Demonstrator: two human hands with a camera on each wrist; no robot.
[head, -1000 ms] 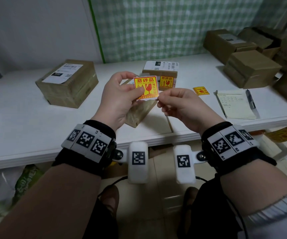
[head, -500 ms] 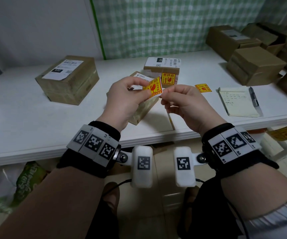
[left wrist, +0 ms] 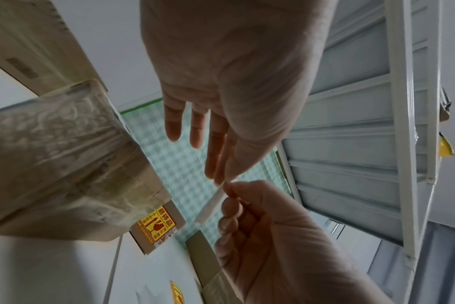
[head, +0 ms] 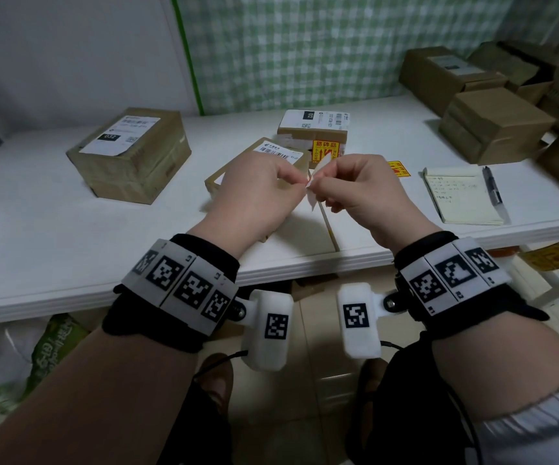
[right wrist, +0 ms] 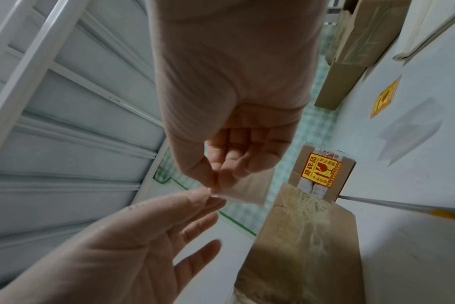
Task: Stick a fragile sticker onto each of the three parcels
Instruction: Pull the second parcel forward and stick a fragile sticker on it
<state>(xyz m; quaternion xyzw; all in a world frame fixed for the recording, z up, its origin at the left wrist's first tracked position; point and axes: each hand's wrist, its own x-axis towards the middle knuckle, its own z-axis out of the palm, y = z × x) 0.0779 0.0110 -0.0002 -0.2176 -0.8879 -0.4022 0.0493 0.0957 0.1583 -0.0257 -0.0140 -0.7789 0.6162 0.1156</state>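
Both hands hold one fragile sticker [head: 313, 197] over the table's front, its white back towards me. My left hand [head: 300, 181] pinches one corner with thumb and forefinger, the other fingers loose [left wrist: 173, 127]. My right hand [head: 319, 183] pinches the same corner from the other side [right wrist: 216, 185]. Under the hands lies the middle parcel [head: 258, 156], brown with a white label. Behind it the far parcel [head: 311, 124] carries a yellow fragile sticker [head: 325, 150] on its front. The large parcel [head: 130, 152] stands at the left. A loose yellow sticker [head: 398, 169] lies flat on the table.
A notepad [head: 459, 196] with a pen [head: 493, 186] lies right of the hands. Several brown boxes [head: 493, 125] are stacked at the back right. The white table [head: 53, 236] ends near my wrists, with bags on the floor below at the left.
The sticker has turned from its yellow face towards me to its white back. Both hands have closed together at one corner and moved a little farther out over the middle parcel.
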